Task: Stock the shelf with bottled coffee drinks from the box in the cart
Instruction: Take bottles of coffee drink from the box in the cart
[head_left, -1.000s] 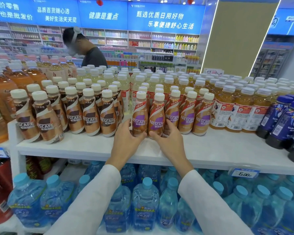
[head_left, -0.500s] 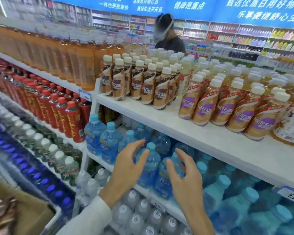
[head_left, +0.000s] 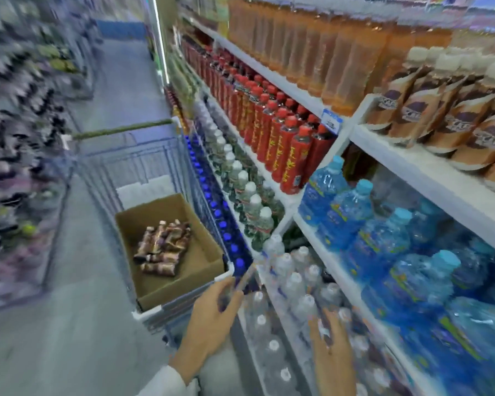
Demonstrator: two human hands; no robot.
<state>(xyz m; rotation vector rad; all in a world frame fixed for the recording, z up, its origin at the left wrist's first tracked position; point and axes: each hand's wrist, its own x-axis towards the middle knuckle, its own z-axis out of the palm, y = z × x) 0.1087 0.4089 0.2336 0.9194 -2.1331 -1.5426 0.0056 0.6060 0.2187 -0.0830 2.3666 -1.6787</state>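
A brown cardboard box (head_left: 200, 260) sits in the wire shopping cart (head_left: 143, 158) at centre left. Several bottled coffee drinks (head_left: 162, 247) lie in a heap inside it. More coffee bottles (head_left: 452, 121) stand on the white shelf (head_left: 412, 164) at upper right. My left hand (head_left: 212, 318) hovers empty with fingers spread, just short of the cart's near corner. My right hand (head_left: 330, 350) hangs empty with loose fingers over the clear water bottles low on the right. The frame is motion-blurred.
Red-capped bottles (head_left: 286, 144), orange drink bottles (head_left: 326, 50), blue water bottles (head_left: 383, 238) and clear white-capped bottles (head_left: 292, 284) fill the shelving on the right. The aisle floor (head_left: 69, 324) runs left of the cart, with blurred shelves at far left.
My view has swung left and down from the coffee shelf to the cart. Both hands left the shelved bottles and dropped, empty, toward the cart's near end.
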